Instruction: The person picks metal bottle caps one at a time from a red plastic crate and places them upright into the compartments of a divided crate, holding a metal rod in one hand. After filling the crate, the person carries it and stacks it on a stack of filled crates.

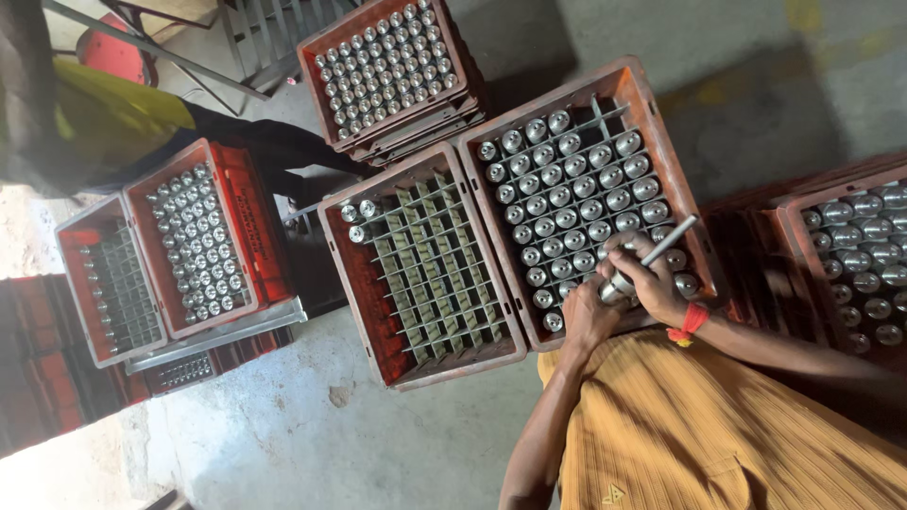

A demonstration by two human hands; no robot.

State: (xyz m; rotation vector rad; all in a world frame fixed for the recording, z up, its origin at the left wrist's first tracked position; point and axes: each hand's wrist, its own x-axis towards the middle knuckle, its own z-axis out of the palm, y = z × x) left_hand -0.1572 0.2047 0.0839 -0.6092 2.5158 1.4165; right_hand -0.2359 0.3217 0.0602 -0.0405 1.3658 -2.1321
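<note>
Both my hands are over the near right corner of the full red crate (661, 123). Left hand (588, 316) is wrapped shut around a shiny metal cylinder (619, 286), holding it just above the crate's dividers so the top end faces up. Right hand (652, 279) is pinched closed on a thin metal rod (673, 238), tip down at the cylinder's end, rod slanting up and right; gripped low like a pen, likely for control at the tip. Orange thread band (688, 324) on my right wrist.

The crate under my hands is nearly full: rows of the same cylinders standing upright, one per grid cell, caps up, so the dividers keep them apart. A few cells at the far right corner look bare.

Touching it on the left, a second red crate (364, 302) is almost empty: only a couple of cylinders in the far left corner, grid cells open.

Further off, a full crate (316, 66) stacked on others, far centre. Far left, two more crates (241, 217) on a metal frame, one packed with cylinders, one mostly grid. Another crate with cylinders (803, 203) at the right edge, partly cut off. All sit on a concrete floor (312, 416). My yellow striped shirt (680, 434) fills the near right. Someone's yellow sleeve (113, 109) at far left; nothing more readable there.
</note>
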